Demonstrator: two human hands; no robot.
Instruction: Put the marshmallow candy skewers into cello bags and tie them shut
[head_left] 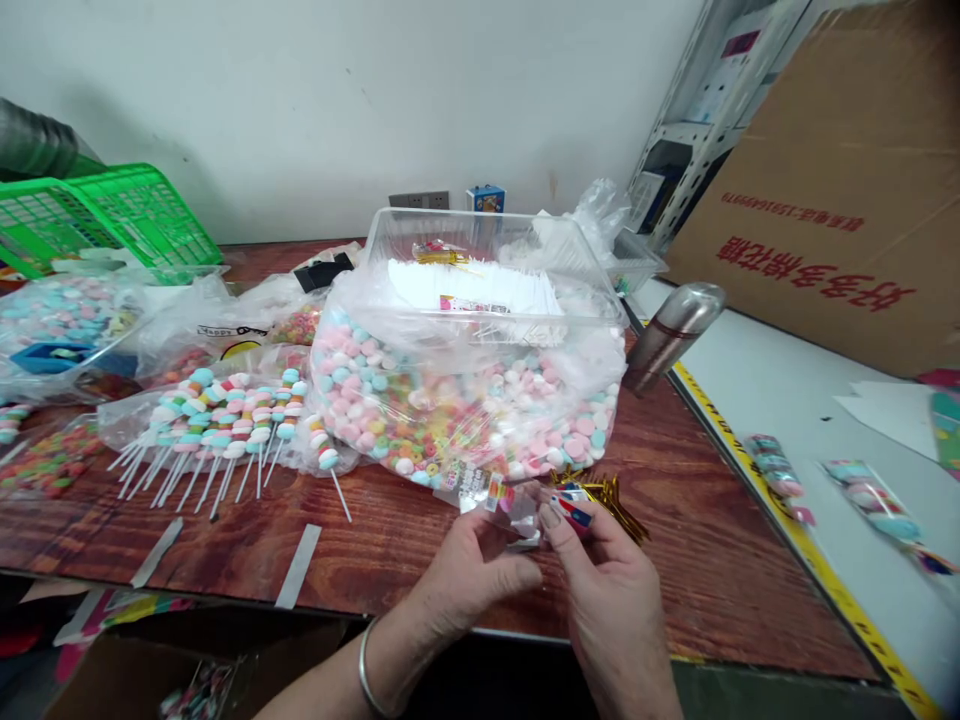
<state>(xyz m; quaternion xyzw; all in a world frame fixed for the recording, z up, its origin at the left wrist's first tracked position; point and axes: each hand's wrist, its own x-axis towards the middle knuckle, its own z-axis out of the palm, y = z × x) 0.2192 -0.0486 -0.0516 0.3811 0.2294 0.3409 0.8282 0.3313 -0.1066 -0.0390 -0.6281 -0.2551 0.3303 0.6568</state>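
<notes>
My left hand and my right hand meet near the front edge of the wooden table. Both pinch a small clear printed wrapper bag between thumb and fingers. A bundle of gold twist ties lies just beyond my right fingers. Behind it bulges a big clear bag of pastel round candies. To its left lies a row of candy skewers on white sticks.
A clear plastic box with white sticks stands behind the candy bag. Green baskets sit far left, a steel flask and a cardboard box to the right. Wrapped skewers lie on the white surface.
</notes>
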